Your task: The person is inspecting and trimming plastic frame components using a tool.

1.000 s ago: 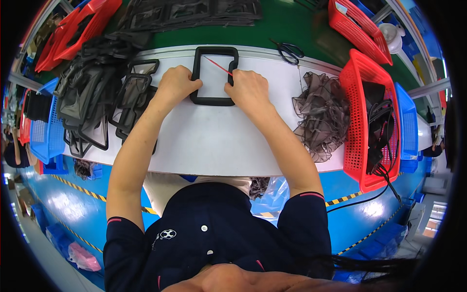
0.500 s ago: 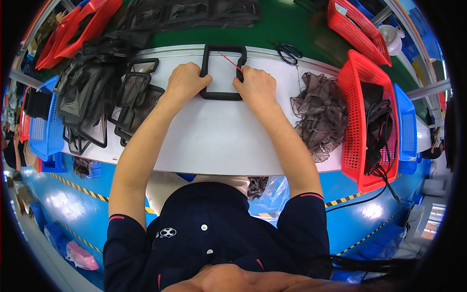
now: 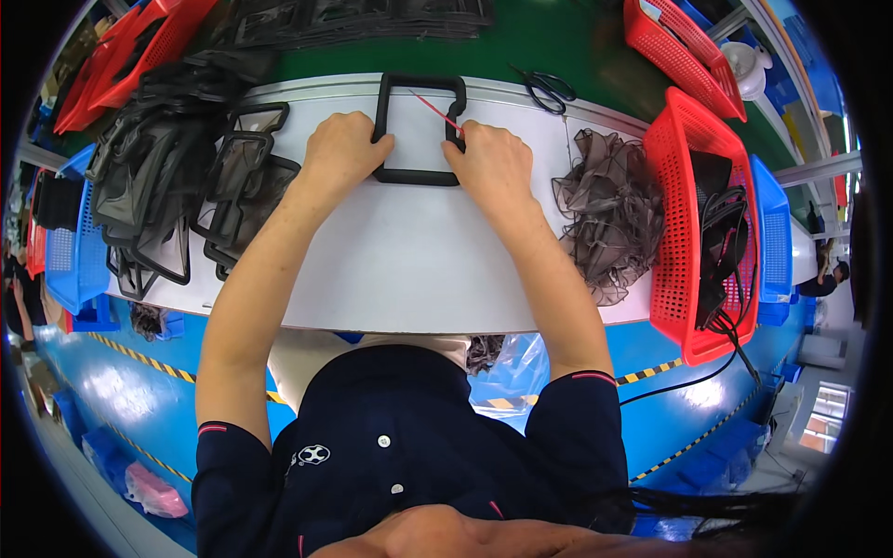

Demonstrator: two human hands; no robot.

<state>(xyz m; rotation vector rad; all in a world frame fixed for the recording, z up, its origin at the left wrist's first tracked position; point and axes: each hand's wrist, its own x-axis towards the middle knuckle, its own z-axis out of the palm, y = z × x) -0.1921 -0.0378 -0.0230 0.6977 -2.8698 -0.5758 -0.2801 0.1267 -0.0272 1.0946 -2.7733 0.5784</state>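
A black rectangular frame (image 3: 418, 174) with rounded corners lies flat on the white table (image 3: 409, 260). My left hand (image 3: 340, 149) grips the frame's left side. My right hand (image 3: 491, 160) holds its right side and pinches a thin red stick (image 3: 433, 107) that slants across the frame's opening. Both forearms reach up from the lower edge.
A heap of black netted frames (image 3: 177, 195) lies at the left. Loose grey mesh (image 3: 609, 219) is piled at the right, beside a red basket (image 3: 688, 223) with black parts. Black scissors (image 3: 549, 88) lie on the green belt. Blue bins stand at both ends.
Both hands have slid the black frame a little farther away across the table, toward the green belt. The red stick stays in my right hand.
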